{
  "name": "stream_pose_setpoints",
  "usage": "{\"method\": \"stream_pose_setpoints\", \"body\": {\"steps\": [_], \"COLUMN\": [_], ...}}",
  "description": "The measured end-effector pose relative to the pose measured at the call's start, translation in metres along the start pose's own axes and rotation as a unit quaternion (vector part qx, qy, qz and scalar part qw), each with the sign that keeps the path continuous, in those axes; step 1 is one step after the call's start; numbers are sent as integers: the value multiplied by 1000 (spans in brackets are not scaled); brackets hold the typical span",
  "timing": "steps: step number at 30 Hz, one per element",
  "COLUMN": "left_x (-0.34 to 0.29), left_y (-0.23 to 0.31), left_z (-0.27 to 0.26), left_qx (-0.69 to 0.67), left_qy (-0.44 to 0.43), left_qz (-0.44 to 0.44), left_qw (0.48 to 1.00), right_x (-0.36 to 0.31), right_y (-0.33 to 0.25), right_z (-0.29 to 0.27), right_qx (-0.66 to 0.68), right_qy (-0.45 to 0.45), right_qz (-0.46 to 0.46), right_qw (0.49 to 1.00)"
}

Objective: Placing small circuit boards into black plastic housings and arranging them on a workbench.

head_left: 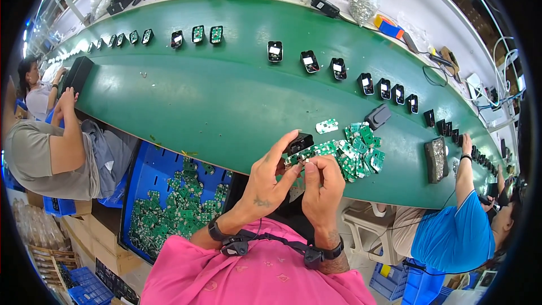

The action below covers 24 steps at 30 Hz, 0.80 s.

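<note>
The left hand (271,178) and right hand (323,183) met at the near edge of the green belt (214,101), both closed on one small green board (307,154). The left thumb and fingers pinched its left end, and a black shell (299,142) sat just behind those fingertips, touching or nearly touching the board; whether the left fingers also gripped the shell could not be told. The right fingers curled over the board's right end. Just right of the hands lay a heap of boards (361,149), with one pale board (327,126) and a dark shell (377,117) a little farther out. A blue bin (152,169) full of boards stood near left, below the belt's edge. A far row of black shells (307,61) ran along the belt.

As a judgement, the step was fitting board to shell. Doing it well would call for holding the board by its edges, keeping fingers off the parts, lining it square with the shell's opening, and pressing evenly rather than at one corner. Working close over the belt would keep a dropped piece from falling to the floor.

Co-workers sat at the left (51,152) and right (451,231).
</note>
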<state>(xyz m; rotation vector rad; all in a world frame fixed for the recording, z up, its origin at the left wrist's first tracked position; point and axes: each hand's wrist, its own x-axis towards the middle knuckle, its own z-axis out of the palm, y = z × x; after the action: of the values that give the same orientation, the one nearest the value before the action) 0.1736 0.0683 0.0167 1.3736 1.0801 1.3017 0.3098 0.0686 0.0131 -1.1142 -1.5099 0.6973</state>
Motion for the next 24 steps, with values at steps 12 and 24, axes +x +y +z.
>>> {"method": "stream_pose_setpoints", "body": {"steps": [12,24], "left_x": [3,0], "left_y": [8,11], "left_z": [-5,-5], "left_qx": [176,198], "left_qy": [-32,-100], "left_qz": [99,59], "left_qw": [979,973], "right_x": [10,16], "right_y": [-18,-10], "right_z": [-18,-40], "right_qx": [-207,-250], "right_qy": [-92,-203], "right_qz": [-46,-93], "right_qw": [973,942]}}
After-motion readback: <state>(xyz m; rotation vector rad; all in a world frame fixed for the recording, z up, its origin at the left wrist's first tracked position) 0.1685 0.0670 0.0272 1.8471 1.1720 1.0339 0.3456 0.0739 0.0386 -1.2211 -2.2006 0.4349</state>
